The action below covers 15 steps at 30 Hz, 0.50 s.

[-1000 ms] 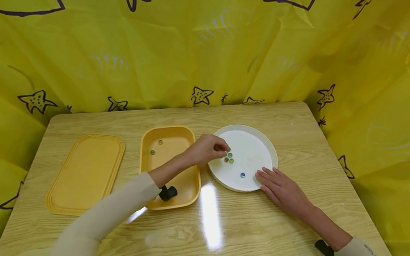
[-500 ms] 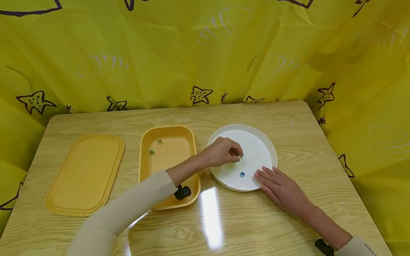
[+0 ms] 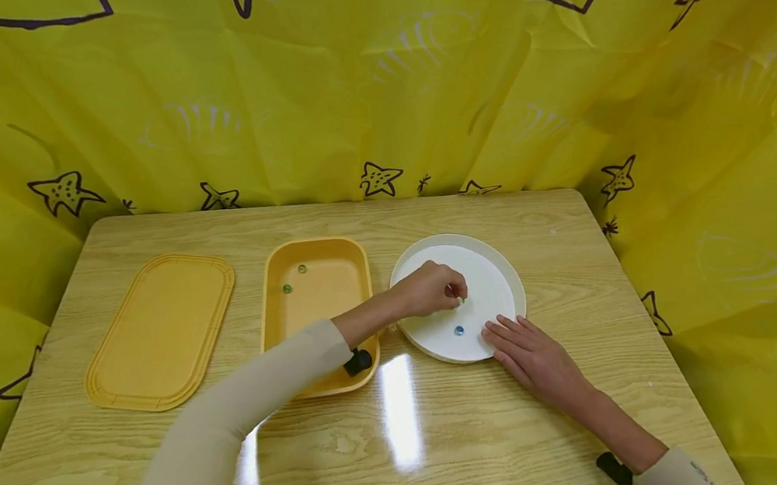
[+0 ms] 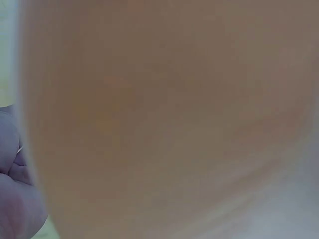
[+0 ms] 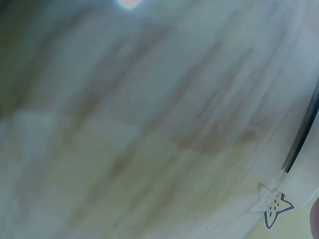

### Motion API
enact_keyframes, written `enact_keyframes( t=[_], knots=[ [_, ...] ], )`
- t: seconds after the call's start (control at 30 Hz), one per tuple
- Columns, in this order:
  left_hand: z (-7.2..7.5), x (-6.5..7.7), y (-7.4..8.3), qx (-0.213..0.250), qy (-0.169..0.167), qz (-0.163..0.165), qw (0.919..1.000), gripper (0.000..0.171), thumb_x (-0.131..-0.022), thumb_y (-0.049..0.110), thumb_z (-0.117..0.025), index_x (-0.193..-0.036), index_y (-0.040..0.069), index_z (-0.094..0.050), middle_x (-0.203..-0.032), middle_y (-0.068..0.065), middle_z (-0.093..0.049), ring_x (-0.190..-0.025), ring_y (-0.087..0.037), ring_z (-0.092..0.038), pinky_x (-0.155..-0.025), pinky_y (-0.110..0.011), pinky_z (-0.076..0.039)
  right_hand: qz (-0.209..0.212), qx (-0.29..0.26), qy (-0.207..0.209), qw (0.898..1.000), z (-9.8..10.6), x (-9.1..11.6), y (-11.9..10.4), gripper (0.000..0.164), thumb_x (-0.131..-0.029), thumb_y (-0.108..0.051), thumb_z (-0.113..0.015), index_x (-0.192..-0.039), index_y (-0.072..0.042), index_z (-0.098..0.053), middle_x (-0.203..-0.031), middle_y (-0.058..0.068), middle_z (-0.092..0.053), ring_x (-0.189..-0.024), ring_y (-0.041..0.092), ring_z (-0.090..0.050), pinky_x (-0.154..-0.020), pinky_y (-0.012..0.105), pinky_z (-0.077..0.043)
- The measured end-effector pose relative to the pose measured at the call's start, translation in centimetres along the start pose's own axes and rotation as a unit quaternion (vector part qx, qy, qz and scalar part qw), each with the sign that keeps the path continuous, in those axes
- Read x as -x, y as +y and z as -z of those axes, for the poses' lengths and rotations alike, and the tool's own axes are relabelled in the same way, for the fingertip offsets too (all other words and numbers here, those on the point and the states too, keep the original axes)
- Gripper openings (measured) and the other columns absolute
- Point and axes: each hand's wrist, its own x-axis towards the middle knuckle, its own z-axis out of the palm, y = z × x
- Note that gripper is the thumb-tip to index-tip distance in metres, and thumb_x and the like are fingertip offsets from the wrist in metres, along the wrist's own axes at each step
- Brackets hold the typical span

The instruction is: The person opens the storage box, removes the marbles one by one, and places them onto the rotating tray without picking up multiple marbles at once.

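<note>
My left hand (image 3: 431,289) is over the round white tray (image 3: 486,272), its thumb and fingers curled together at a pale green glass marble (image 3: 461,300). A blue glass marble (image 3: 459,331) lies on the tray just below that hand. The hand and wrist cover the tray's left part. My right hand (image 3: 533,353) rests with straight fingers on the tray's lower right rim. In the left wrist view, blurred skin fills most of the picture, and part of the curled hand (image 4: 17,184) shows at the left edge.
Left of the tray stands a yellow rectangular tub (image 3: 318,280) holding two marbles (image 3: 288,289), with my left forearm crossing over it. A flat yellow lid (image 3: 161,331) lies farther left on the wooden table (image 3: 339,454). Yellow patterned cloth (image 3: 318,93) hangs behind the table.
My left hand has moved right and slightly down across the tray. Several marbles at the tray's left side are now out of sight behind the hand. The right hand has stayed put.
</note>
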Motion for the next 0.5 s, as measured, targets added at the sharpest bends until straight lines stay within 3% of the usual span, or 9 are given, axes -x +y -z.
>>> enact_keyframes(
  t=[0.5],
  knots=[
    [-0.82, -0.93, -0.32, -0.054, -0.022, -0.029, 0.9978, 0.009, -0.093, 0.002, -0.069, -0.099, 0.005, -0.074, -0.096, -0.002, -0.072, -0.087, -0.01, -0.061, -0.08, -0.017, -0.046, 0.007, -0.005, 0.001, 1.0, 0.02, -0.05, 0.05, 0.048, -0.109, -0.035, -0.04, -0.133, 0.0, -0.063, -0.134, 0.012, -0.062, -0.13, 0.029, -0.052, -0.116, 0.038, -0.024]
  ],
)
